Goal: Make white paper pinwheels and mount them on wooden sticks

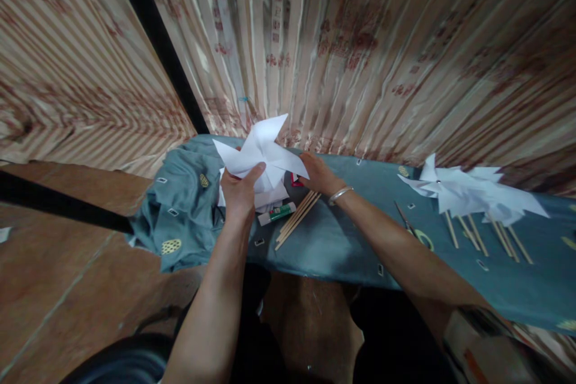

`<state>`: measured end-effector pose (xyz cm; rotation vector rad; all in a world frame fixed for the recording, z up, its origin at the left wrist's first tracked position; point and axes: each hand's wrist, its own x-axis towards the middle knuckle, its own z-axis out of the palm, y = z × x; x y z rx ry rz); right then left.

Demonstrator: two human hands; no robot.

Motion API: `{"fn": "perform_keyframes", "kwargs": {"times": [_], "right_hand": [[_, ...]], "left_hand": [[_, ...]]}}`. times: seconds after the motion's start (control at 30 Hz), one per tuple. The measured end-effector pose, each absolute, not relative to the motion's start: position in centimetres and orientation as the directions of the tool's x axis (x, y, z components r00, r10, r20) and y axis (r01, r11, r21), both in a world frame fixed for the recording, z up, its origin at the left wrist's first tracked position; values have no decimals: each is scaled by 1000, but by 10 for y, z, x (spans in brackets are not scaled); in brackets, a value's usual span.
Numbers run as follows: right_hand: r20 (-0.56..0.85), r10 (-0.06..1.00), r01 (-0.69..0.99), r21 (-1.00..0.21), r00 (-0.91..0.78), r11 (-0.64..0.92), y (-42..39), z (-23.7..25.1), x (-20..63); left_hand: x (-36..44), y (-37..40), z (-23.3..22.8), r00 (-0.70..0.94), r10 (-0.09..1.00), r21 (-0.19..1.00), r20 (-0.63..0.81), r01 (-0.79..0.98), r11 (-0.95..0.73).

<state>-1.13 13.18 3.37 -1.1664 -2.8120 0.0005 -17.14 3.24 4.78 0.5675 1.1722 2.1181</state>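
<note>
- Pinwheel: folded white paper, held up over the left part of the counter, in front of the paper stack.
- Handling, as I judge it: very light, thin and springy; the blades would bend or crease under a hard squeeze, and the pointed tips look weakest. Dry paper should not slip much.
- Best hold: the middle, where the folds overlap, with thumb in front and fingers behind; leave the tips alone.
- Hands: the left hand pinches the pinwheel near its middle, thumb on the front. The right hand is at the right blade's tip, beside a red box; its fingertips are hidden, so I cannot tell whether it grips anything.
- Writing: the curtain bears columns of dark red characters, too blurred to read. The glue stick has a green label, its print too small; no brand is legible. The red box's marking is unreadable too.
</note>
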Motion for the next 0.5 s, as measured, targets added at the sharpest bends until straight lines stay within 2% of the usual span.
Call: {"fn": "perform_keyframes", "kwargs": {"times": [0.3, 0.5], "right_hand": [[103, 704, 694, -119, -702, 710, 140, 26, -11], [172, 679, 653, -189, -713, 733, 149, 14, -9]], "left_hand": [[-169, 32, 51, -704, 706, 859, 82, -310, -408], [-169, 32, 51, -699, 710, 854, 85, -317, -413]]}}
